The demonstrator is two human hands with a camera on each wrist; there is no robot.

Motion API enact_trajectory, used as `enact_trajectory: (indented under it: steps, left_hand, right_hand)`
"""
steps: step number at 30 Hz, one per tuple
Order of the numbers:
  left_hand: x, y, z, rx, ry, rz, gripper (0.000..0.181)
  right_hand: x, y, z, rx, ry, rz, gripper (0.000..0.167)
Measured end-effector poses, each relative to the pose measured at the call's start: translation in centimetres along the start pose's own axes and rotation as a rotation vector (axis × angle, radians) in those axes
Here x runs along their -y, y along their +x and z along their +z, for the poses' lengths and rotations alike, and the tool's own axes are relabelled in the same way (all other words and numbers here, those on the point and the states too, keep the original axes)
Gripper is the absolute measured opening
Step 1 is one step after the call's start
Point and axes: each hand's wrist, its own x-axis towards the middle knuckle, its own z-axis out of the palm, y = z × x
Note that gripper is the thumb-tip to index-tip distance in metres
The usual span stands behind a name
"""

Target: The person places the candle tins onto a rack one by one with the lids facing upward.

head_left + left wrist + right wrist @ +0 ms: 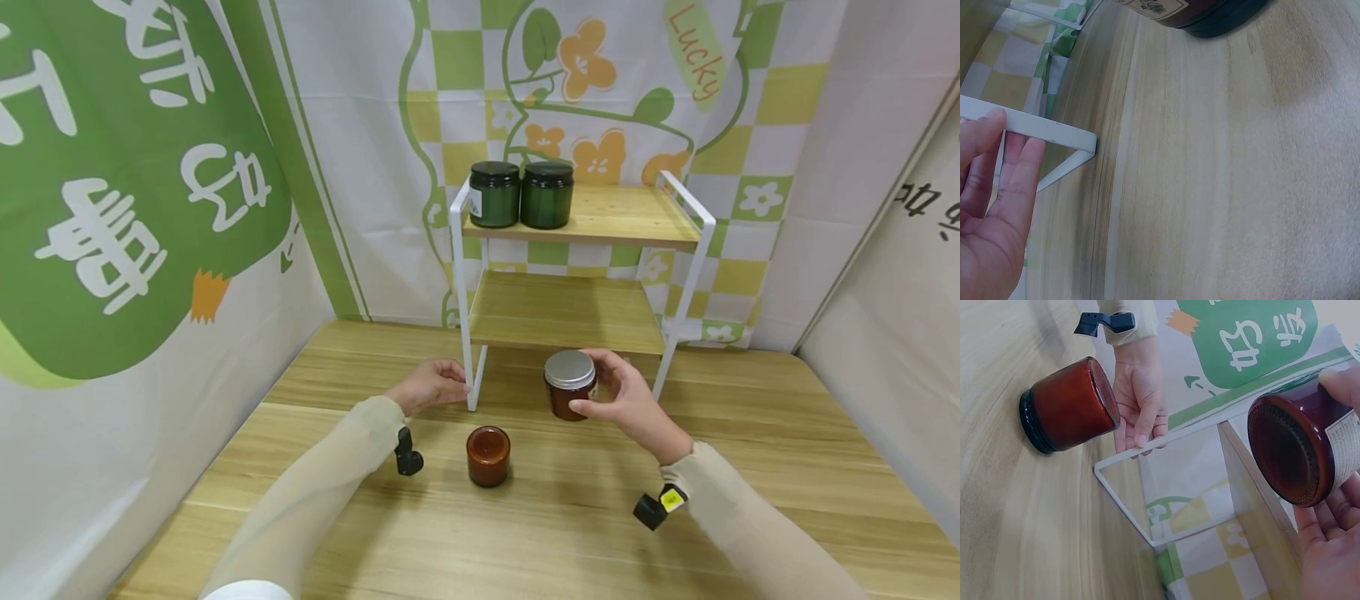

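My right hand grips a brown jar with a silver lid, held in front of the rack's lower shelf; in the right wrist view its dark round base and a white label show. My left hand pinches the white front leg of the rack near its foot; the left wrist view shows thumb and fingers on the white bar. A second brown jar stands upside down on the table between the hands, its dark lid against the tabletop.
Two green jars with black lids stand side by side at the left of the rack's top shelf. The middle shelf is below. Printed curtains surround the wooden table at the back and sides.
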Motion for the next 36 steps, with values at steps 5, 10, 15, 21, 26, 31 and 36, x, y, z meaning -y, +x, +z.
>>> enact_trajectory:
  steps: [5,10,15,21,26,31,36]
  left_hand:
    - [0.0,0.0,0.0,0.001,0.008,0.001,0.014]
    - [0.1,0.0,-0.2,0.004,0.007,0.002,0.014]
    - [0.1,0.1,-0.2,0.005,-0.005,0.001,0.014]
    - [0.0,0.0,-0.1,0.007,-0.01,0.005,0.014]
    - [0.1,-0.1,-0.1,0.01,0.0,0.01,0.015]
    - [0.1,-0.1,-0.1,0.013,0.007,0.014,0.013]
    - [0.2,0.0,-0.3,0.011,0.004,0.012,0.013]
  right_hand:
    - [-0.2,0.0,0.1,0.016,0.045,-0.003,0.062]
    - [-0.2,0.0,0.1,0.024,0.084,-0.002,0.063]
    - [-0.2,0.1,0.2,0.018,0.096,0.004,0.063]
    - [-0.2,0.1,0.0,0.007,0.096,0.008,0.064]
    - [0.4,0.2,-0.5,-0.009,0.095,0.018,0.064]
    - [1.9,0.7,-1.4,-0.042,0.085,0.0,0.062]
    - [4.2,1.4,-2.5,-0.09,0.134,-0.009,0.054]
